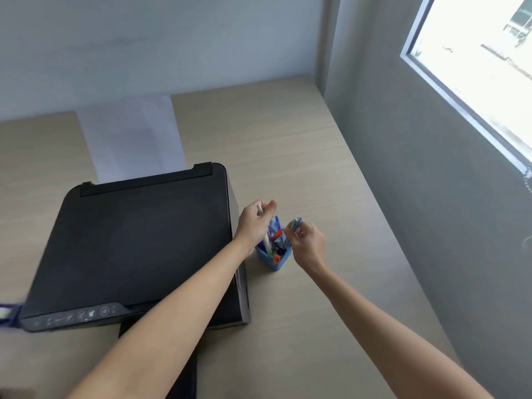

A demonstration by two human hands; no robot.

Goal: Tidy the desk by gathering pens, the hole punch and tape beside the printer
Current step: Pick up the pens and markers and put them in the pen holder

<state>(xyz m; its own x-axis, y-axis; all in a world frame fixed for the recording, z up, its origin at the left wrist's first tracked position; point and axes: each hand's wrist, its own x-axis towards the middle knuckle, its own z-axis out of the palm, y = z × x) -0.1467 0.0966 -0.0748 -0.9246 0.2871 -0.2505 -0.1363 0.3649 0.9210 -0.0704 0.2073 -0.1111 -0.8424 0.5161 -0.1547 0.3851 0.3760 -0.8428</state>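
You see black flat-topped printer point(138, 243), blue mesh plastic pen holder point(277, 262), pale wood-grain desk point(288, 139), white paper sheet point(132, 139), grey wall point(403, 168); your holder's pens point(277, 236) blue, red, white.

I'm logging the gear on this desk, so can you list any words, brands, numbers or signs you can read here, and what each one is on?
No text here can be read.
Printer: its control panel shows only small button icons, too blurred to make out; no brand name visible.
Pens in the blue pen holder: any barrel print is too small to read.
Pens in the left hand and right hand: no legible markings.
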